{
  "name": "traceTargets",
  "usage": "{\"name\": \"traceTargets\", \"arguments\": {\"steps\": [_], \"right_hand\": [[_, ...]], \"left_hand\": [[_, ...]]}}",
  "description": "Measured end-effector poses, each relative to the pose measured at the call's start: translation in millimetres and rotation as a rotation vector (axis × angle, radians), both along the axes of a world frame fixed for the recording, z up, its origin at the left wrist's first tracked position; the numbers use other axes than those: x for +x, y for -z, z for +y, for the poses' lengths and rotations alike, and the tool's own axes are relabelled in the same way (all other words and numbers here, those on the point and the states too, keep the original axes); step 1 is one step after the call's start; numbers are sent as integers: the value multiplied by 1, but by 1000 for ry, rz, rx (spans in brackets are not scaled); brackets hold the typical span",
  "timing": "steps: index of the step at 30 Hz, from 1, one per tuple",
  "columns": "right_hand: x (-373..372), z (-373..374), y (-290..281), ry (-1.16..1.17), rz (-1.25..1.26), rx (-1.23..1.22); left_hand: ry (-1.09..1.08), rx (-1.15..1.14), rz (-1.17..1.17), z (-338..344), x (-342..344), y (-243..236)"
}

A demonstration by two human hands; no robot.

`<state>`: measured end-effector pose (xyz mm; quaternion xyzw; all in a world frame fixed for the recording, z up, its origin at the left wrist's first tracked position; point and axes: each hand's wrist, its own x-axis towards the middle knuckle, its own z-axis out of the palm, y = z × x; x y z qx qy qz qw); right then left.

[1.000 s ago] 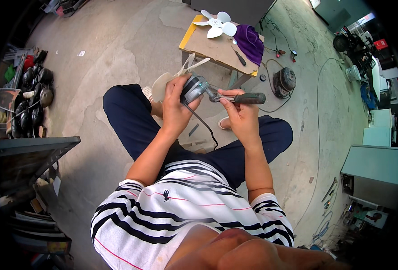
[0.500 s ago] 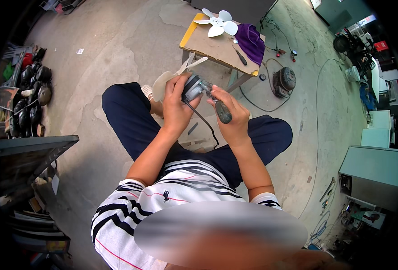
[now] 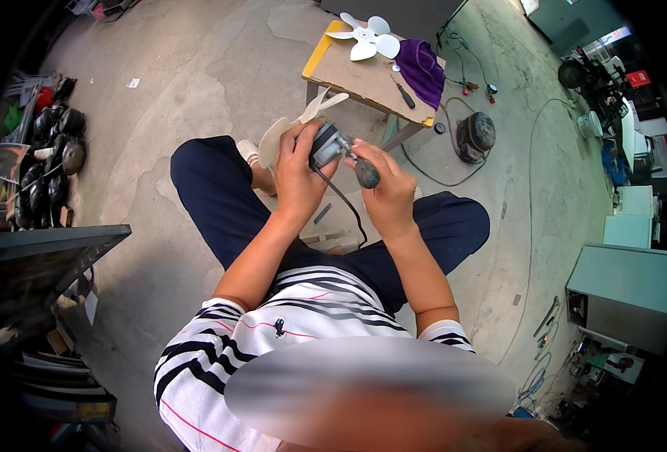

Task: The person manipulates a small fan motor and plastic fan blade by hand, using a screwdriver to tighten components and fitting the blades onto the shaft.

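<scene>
Above my lap, my left hand [image 3: 297,162] grips a small fan motor [image 3: 328,147], grey and black, from its left side. A cream fan blade [image 3: 277,139] sits on the motor's far left end, and a black cord [image 3: 344,200] hangs from it toward the floor. My right hand [image 3: 388,184] is closed round a screwdriver [image 3: 366,173] with a thick dark handle. The screwdriver's front end meets the right end of the motor, where my fingers partly hide it.
Ahead stands a small wooden table [image 3: 348,71] bearing a white fan blade [image 3: 365,38], a purple cloth [image 3: 421,71] and another screwdriver [image 3: 403,93]. Right of it, a dark compressor [image 3: 476,137] rests on the floor among hoses. Black compressors [image 3: 43,166] are heaped at the left.
The screwdriver's handle has swung slightly up and left, with my right hand turning along. The motor and fan blade have tilted a little in my left hand.
</scene>
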<state>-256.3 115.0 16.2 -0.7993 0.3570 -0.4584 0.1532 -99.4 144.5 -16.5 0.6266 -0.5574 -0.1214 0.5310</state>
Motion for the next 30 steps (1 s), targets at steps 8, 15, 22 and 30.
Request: {"name": "traceTargets", "arguments": {"steps": [8, 15, 22, 30], "right_hand": [[1, -2, 8, -19, -179, 214], [-25, -29, 14, -325, -924, 1476], [-25, -21, 13, -185, -766, 1131], [-2, 3, 7, 12, 51, -254]], "left_hand": [[18, 4, 21, 2, 1, 1], [151, -102, 36, 4, 2, -7], [139, -92, 3, 2, 2, -5], [64, -5, 44, 3, -4, 0]]}}
